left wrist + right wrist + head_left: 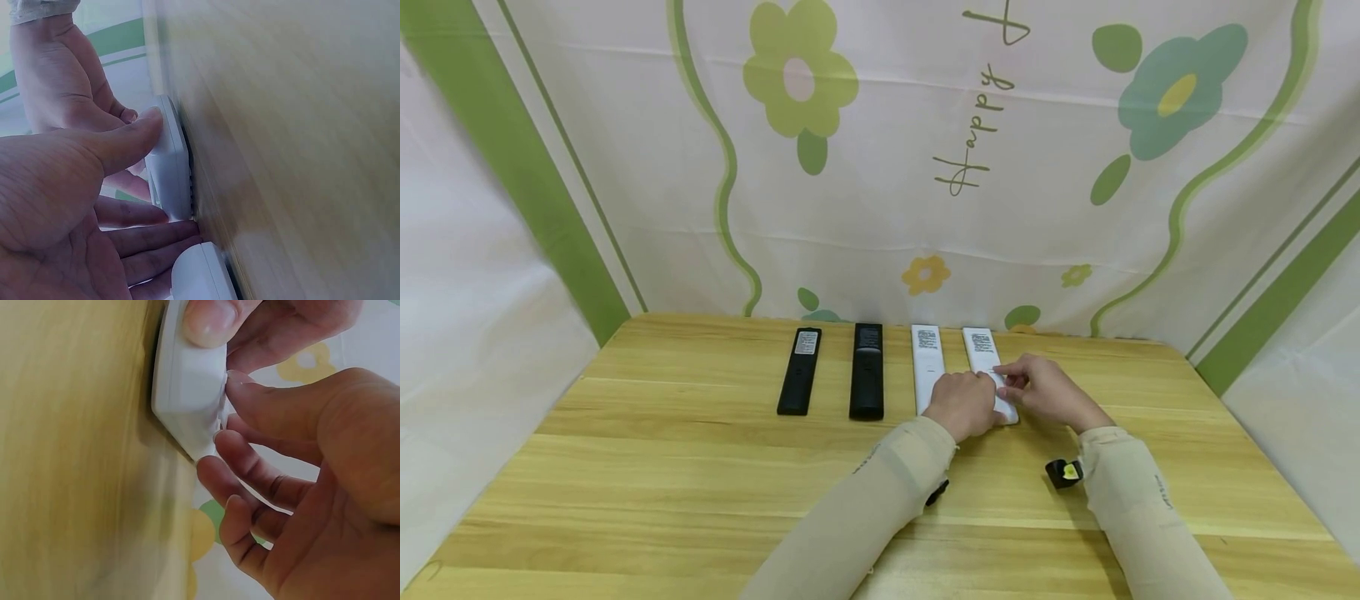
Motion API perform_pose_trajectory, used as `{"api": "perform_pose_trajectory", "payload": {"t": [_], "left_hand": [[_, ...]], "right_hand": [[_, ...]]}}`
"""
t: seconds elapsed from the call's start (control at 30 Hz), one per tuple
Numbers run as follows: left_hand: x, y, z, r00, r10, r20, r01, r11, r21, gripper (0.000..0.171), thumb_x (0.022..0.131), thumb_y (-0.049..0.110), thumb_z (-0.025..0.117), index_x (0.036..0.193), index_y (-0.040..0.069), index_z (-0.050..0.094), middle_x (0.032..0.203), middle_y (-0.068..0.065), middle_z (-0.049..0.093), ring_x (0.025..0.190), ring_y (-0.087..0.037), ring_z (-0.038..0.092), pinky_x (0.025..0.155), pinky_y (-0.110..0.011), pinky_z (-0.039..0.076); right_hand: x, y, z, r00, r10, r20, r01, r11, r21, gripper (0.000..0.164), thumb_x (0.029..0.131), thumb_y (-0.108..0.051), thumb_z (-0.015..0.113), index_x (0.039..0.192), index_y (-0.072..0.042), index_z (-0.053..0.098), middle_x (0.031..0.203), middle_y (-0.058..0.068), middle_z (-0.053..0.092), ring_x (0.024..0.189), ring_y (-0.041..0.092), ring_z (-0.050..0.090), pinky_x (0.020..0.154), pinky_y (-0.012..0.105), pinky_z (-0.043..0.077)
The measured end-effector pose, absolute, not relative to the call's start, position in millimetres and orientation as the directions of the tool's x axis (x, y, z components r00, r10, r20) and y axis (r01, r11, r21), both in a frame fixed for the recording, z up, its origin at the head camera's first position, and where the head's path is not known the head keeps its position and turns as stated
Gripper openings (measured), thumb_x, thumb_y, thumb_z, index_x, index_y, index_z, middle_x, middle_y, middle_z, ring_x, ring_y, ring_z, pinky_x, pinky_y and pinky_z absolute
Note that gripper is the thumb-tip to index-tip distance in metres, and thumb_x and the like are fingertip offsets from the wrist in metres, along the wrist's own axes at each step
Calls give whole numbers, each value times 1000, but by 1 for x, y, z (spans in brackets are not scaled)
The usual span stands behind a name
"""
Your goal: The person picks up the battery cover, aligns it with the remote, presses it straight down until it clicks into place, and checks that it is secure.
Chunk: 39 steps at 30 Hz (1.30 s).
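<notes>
Farthest right in a row lies a white remote control [981,357], face down with a printed label on its back. My left hand [964,405] holds its near end, the thumb on the end and fingers along the side, as the left wrist view shows. My right hand [1049,392] has its thumb and curled fingertips on the remote's back and edge; in the right wrist view they grip around a thin raised edge on the white remote [187,381]. A second white remote [927,354] lies just left, partly hidden by my left hand.
Two black remotes, a wide one [867,375] and a slimmer one [799,375], lie face down farther left on the wooden table [662,492]. A flower-printed curtain [865,217] hangs behind the table. Black wrist devices [1064,473] sit under the sleeves.
</notes>
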<state>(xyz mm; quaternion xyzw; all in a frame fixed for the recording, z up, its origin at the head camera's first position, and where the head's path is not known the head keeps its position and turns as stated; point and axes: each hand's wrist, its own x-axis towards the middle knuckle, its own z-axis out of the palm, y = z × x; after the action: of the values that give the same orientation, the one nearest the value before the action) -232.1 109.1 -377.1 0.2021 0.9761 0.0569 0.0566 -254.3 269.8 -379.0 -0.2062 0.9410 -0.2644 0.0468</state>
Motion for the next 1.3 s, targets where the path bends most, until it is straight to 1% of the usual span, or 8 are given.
{"api": "perform_pose_trajectory", "payload": {"t": [0.2, 0.43, 0.63, 0.77, 0.9, 1.07, 1.13, 1.3], "left_hand": [[-232, 109, -377, -912, 400, -88, 385, 912, 144, 43, 84, 55, 60, 105, 18, 65, 92, 2, 64, 69, -10, 54, 61, -29, 47], [-232, 110, -378, -916, 390, -93, 376, 916, 138, 60, 83, 57, 60, 125, 14, 59, 103, 0, 66, 76, -10, 57, 65, -29, 48], [-232, 110, -380, -914, 396, -86, 383, 913, 143, 64, 84, 56, 59, 128, 11, 57, 108, -1, 66, 73, -10, 55, 64, -29, 48], [-233, 110, -380, -910, 408, -76, 396, 907, 142, 56, 83, 56, 60, 120, 14, 63, 113, 0, 65, 73, -10, 55, 62, -29, 48], [-233, 110, -379, -910, 409, -66, 397, 907, 142, 47, 83, 55, 61, 110, 17, 67, 110, 1, 66, 72, -10, 55, 59, -29, 46], [-232, 110, -378, -912, 406, -60, 394, 907, 148, 47, 83, 55, 62, 109, 16, 68, 104, 1, 67, 67, -10, 52, 55, -28, 45], [-232, 110, -378, -912, 404, -65, 391, 907, 156, 45, 83, 55, 62, 106, 17, 68, 101, 1, 66, 65, -10, 51, 54, -28, 44], [-231, 109, -378, -911, 407, -66, 392, 905, 165, 41, 83, 54, 62, 100, 18, 70, 105, 1, 66, 65, -11, 52, 54, -29, 44]], "right_hand": [[-250, 268, -375, -898, -440, -12, -388, 805, -449, 40, 87, -10, 66, 123, 6, 58, 81, 5, 51, 71, 17, 45, 60, 28, 41], [-247, 267, -372, -892, -452, -24, -408, 826, -389, 44, 87, -15, 67, 125, 5, 56, 88, 8, 54, 76, 16, 51, 66, 30, 45], [-247, 265, -370, -897, -442, -15, -410, 844, -346, 47, 86, -21, 69, 121, 7, 58, 90, 9, 56, 77, 18, 52, 66, 33, 45], [-245, 265, -369, -908, -418, -28, -387, 863, -325, 49, 85, -24, 70, 124, 4, 58, 95, 11, 56, 80, 19, 53, 67, 35, 45], [-243, 264, -367, -912, -409, -40, -379, 874, -303, 50, 86, -23, 69, 127, 3, 56, 97, 12, 56, 78, 19, 50, 65, 33, 43], [-242, 264, -367, -903, -425, -60, -394, 876, -280, 51, 88, -25, 67, 127, 5, 54, 86, 7, 52, 67, 17, 41, 56, 28, 35], [-241, 265, -367, -900, -432, -66, -402, 878, -260, 53, 88, -26, 66, 128, 5, 53, 82, 6, 50, 65, 17, 40, 53, 27, 33], [-239, 262, -366, -893, -443, -80, -424, 887, -182, 54, 89, -29, 64, 130, 4, 52, 79, 5, 49, 62, 16, 39, 52, 27, 33]]}}
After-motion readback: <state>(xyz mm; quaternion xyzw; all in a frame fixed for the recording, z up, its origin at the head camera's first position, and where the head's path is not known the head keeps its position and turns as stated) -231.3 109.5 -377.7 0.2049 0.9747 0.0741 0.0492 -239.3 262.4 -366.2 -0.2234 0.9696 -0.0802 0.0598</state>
